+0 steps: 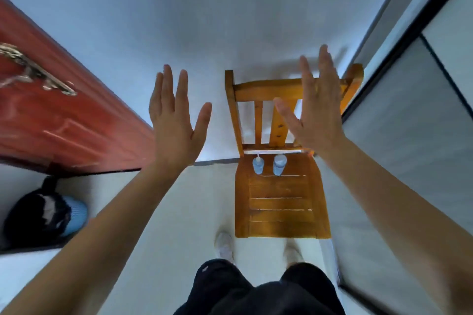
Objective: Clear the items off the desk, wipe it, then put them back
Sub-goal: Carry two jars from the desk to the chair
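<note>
A wooden chair (281, 202) stands against the white wall in front of me. Two small pale-blue bottles rest at the back of its seat: one with a pointed nozzle (258, 165) on the left, one with a flat cap (279, 164) on the right. My left hand (176, 120) is raised before the wall, left of the chair, fingers spread and empty. My right hand (314, 112) is raised in front of the chair's backrest, also spread and empty. No desk is in view.
A red door (66, 115) with a metal handle (35, 69) stands open at the left. A dark bag with a light-blue item (43, 212) lies on the floor below it. A grey panel with black frame (409, 135) runs along the right. My legs and white shoes (225, 245) show below.
</note>
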The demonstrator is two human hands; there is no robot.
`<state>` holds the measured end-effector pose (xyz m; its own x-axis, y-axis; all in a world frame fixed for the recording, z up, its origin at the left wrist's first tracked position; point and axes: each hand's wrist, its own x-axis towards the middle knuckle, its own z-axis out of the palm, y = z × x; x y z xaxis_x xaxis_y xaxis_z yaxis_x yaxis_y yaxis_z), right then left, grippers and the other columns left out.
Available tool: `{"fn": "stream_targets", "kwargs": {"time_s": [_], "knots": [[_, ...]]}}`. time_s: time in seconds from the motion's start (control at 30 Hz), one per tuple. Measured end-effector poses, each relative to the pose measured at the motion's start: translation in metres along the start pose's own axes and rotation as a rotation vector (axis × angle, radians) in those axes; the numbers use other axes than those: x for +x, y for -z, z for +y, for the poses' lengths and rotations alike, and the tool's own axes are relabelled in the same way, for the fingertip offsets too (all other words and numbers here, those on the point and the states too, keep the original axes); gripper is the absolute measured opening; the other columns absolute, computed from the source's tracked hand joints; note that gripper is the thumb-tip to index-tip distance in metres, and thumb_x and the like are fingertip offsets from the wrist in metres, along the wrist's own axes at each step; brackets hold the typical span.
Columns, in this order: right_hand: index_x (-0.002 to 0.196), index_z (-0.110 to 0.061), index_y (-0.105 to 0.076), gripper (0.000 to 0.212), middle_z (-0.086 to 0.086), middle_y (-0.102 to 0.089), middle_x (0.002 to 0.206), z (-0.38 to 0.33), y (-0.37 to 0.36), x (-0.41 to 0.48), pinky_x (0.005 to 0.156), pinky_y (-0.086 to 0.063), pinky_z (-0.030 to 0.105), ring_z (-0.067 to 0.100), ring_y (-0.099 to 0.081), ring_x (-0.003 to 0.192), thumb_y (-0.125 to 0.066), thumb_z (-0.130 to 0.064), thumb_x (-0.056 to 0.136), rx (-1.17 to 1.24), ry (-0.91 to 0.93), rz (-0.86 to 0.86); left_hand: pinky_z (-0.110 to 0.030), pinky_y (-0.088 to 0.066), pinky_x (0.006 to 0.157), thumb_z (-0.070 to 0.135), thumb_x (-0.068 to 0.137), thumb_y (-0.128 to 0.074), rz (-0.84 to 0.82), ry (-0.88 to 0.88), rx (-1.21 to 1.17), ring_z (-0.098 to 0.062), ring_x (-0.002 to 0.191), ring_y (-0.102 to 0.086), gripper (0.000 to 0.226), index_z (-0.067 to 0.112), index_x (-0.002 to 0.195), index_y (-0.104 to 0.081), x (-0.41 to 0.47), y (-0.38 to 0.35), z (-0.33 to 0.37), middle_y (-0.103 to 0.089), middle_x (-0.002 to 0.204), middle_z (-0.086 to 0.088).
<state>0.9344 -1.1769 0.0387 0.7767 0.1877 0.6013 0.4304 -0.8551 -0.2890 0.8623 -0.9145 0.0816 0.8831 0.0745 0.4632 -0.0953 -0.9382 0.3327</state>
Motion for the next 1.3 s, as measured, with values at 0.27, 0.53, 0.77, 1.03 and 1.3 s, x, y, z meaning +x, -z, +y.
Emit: {"fn": "stream_targets", "kwargs": {"time_s": [0.27, 0.53, 0.77, 1.03, 1.3], "knots": [[0.161, -0.019, -0.015, 0.084, 0.023, -0.006, 0.166, -0.125, 0.017, 0.04, 0.125, 0.001, 0.052, 0.038, -0.003, 0.155, -0.037, -0.07, 0.098, 0.218, 0.314, -0.03, -0.051, -0.013, 0.118, 0.054, 0.099, -0.045, 0.209, 0.29, 0.357, -0.034, 0.152, -0.01, 0.067, 0.017, 0.153, -0.031, -0.107, 0.16, -0.003, -0.012, 0.164, -0.017], [0.16, -0.02, -0.022, 0.085, 0.018, -0.011, 0.167, -0.331, 0.038, -0.023, 0.125, -0.007, 0.052, 0.035, -0.01, 0.155, -0.043, -0.07, 0.095, 0.526, 0.693, -0.141, -0.056, -0.014, 0.121, 0.06, 0.095, -0.041, 0.271, 0.685, 0.626, -0.03, 0.153, -0.004, 0.076, 0.021, 0.157, -0.018, -0.27, 0.303, -0.02, -0.008, 0.165, -0.014], [0.16, -0.016, -0.019, 0.086, 0.02, -0.007, 0.167, -0.534, 0.071, -0.13, 0.124, -0.01, 0.055, 0.037, -0.01, 0.154, -0.045, -0.067, 0.095, 0.662, 0.999, -0.194, -0.056, -0.018, 0.12, 0.057, 0.095, -0.042, 0.42, 0.937, 0.728, -0.029, 0.153, -0.007, 0.074, 0.021, 0.156, -0.018, -0.462, 0.425, -0.05, -0.011, 0.164, -0.013], [0.159, -0.013, -0.022, 0.086, 0.022, -0.015, 0.164, -0.737, 0.102, -0.299, 0.118, -0.025, 0.057, 0.038, -0.022, 0.15, -0.04, -0.067, 0.095, 0.688, 1.165, -0.46, -0.054, -0.022, 0.117, 0.056, 0.097, -0.044, 0.479, 1.24, 0.701, -0.028, 0.151, -0.011, 0.073, 0.025, 0.156, -0.017, -0.662, 0.54, -0.106, -0.013, 0.164, -0.009], [0.159, -0.017, -0.018, 0.084, 0.017, -0.019, 0.164, -0.862, 0.056, -0.356, 0.116, -0.033, 0.046, 0.033, -0.03, 0.146, -0.031, -0.07, 0.095, 0.716, 1.288, -0.598, -0.052, -0.019, 0.119, 0.056, 0.096, -0.044, 0.505, 1.369, 0.602, -0.024, 0.152, -0.007, 0.074, 0.028, 0.157, -0.012, -0.727, 0.575, -0.211, -0.011, 0.165, -0.004]]}}
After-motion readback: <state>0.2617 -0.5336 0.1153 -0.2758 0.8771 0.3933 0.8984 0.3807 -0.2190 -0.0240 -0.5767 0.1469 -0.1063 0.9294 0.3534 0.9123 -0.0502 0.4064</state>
